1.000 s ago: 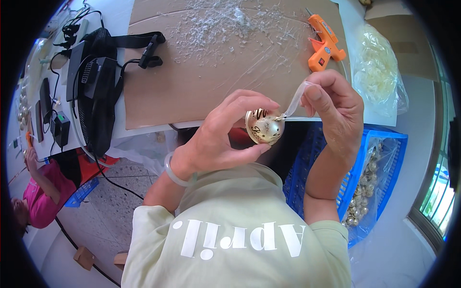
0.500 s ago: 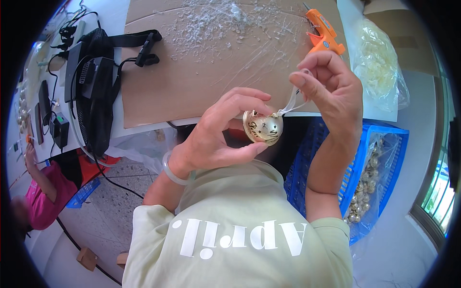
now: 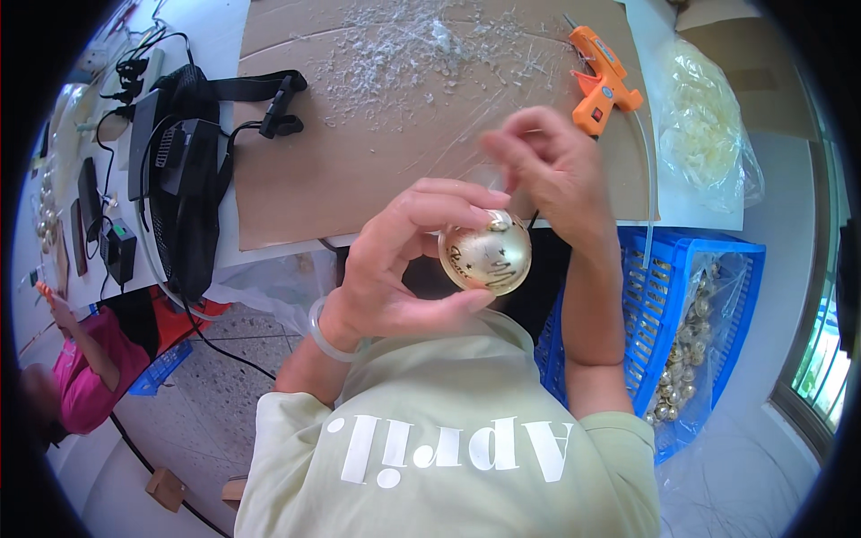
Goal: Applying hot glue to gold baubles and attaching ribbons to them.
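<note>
My left hand (image 3: 404,251) is closed around a shiny gold bauble (image 3: 489,260) with black lettering and small stars, thumb below and fingers above. The bauble's metal cap (image 3: 499,218) sits at its top, close to my fingertips. Just above it, my right hand (image 3: 552,170) is blurred by motion, thumb and forefinger pinched together. A pale, see-through ribbon (image 3: 489,176) shows faintly between the right fingertips and the bauble.
On the white table, cardboard (image 3: 305,188) carries scattered glue scraps (image 3: 421,54) and an orange glue gun (image 3: 601,81). A black bag (image 3: 184,179) lies left, a clear bag (image 3: 708,125) right. A blue crate (image 3: 650,314) of baubles stands below; another person (image 3: 94,359) is far left.
My right hand has moved left and slightly down, closer above the bauble, with the ribbon less stretched out. The bauble has turned in my left hand, its cap now facing more upward.
</note>
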### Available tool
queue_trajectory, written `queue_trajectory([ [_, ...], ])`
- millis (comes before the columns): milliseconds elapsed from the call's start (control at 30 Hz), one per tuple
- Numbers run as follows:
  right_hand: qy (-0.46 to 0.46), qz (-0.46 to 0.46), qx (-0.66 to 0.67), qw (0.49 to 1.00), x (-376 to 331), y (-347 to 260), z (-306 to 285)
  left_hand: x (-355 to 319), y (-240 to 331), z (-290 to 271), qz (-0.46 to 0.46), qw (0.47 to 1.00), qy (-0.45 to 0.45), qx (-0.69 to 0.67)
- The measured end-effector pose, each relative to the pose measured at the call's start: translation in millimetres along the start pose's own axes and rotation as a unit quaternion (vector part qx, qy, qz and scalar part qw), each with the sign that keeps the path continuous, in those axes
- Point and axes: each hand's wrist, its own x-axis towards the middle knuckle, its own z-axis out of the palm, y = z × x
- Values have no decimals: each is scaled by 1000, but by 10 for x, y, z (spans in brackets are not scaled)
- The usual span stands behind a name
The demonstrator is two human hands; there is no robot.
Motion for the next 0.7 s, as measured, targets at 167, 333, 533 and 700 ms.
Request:
queue_trajectory([
  [167,337,-39,-353,872,-3,157,-466,-40,-27,-99,5,997,67,35],
  [333,370,87,-370,848,134,144,-484,3,-106,-146,-10,991,127,40],
  [533,392,67,-348,849,404,291,-592,7,-184,-177,-10,988,151,28],
  [700,326,-98,55,939,105,403,-814,2,-165,-225,-17,987,158,3],
])
